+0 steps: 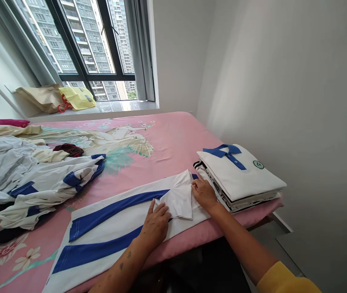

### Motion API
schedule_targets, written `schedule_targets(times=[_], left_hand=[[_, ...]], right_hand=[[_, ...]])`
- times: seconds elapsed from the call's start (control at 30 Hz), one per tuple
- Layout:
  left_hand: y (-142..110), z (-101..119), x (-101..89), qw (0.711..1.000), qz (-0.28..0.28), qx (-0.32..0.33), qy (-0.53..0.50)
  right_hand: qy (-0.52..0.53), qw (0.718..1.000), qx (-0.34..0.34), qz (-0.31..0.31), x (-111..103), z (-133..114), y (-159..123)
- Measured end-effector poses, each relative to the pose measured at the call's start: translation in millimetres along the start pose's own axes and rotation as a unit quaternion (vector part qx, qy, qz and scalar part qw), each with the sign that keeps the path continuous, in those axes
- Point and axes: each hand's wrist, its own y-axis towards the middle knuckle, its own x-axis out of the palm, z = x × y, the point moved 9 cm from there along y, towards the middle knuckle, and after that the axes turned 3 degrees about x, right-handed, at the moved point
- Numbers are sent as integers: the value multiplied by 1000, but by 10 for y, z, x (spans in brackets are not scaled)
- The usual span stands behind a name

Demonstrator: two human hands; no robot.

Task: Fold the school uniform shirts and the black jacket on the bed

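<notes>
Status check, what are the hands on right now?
Left hand flat on white-and-blue garment. Right hand on its folded part. Folded stack just beyond right hand. Loose clothes off to the left.

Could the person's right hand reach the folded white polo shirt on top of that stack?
Probably yes. The right hand rests on the blue-striped white garment just beside the stack, and nothing lies between it and the folded white polo shirt on top.

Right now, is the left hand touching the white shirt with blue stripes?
Touching. The head view shows the left hand lying flat on the white shirt with blue stripes, with no gap between them.
</notes>
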Motion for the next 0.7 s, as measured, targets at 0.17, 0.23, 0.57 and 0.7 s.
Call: schedule_targets(times=[0.17,0.23,0.57,0.7], left_hand=[[107,68,58,998,14,-23,-59],[103,50,124,996,-7,-41,-85],[117,78,119,992,-88,-12,-89],[308,30,141,993,-45,-29,-102]], right_hand=[[-20,995,42,-93,120,92,-156],[-14,992,50,-118,198,112,-181],[-34,991,79,-107,262,152,-216],[-31,998,37,-38,63,-79,-175]])
